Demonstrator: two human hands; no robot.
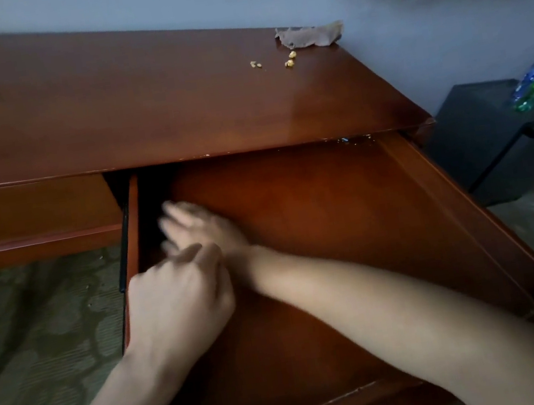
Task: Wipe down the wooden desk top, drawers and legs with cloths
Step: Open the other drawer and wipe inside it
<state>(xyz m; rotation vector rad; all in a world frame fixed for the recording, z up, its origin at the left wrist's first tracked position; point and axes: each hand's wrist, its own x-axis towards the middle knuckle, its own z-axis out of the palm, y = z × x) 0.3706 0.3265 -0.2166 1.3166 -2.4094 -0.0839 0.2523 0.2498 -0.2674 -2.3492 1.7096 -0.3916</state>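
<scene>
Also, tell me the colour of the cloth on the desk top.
Brown, the cloth, seen in the head view.

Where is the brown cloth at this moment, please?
In the head view, the brown cloth lies crumpled at the far right corner of the desk top, against the wall, just beyond a few yellowish crumbs.

Worn on the head, looking forward and steeply down, close over the open drawer (314, 230) at the surface's (107, 115) right front corner.

Hotel-like room: wooden desk (141, 110), patterned carpet (51, 324).
</scene>
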